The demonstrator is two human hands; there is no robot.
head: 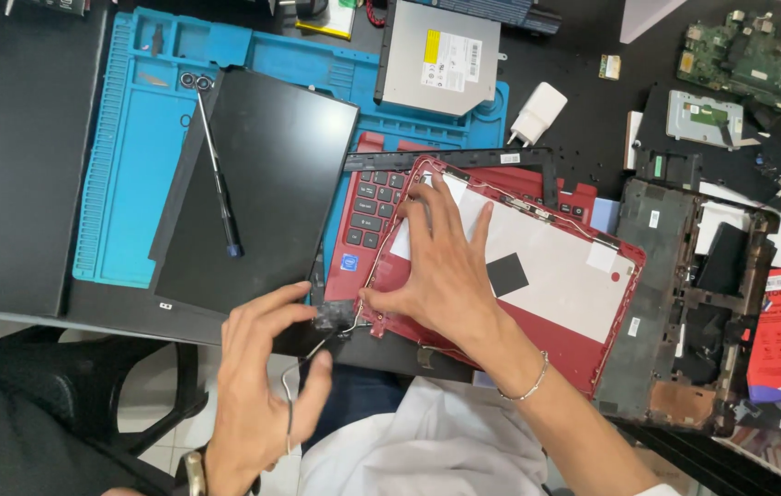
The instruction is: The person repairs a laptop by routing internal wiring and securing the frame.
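Head view — left hand [257,386] pinches a black hinge piece [333,317], right hand [441,266] spread flat on the red laptop lid [556,276].

Red lid shell [537,303]: matt plastic, white paper-like liner inside. Screen panel [257,184]: smooth, dull black. Work mat [133,165]: blue, possibly silicone. Optical drive [441,55]: brushed metal.
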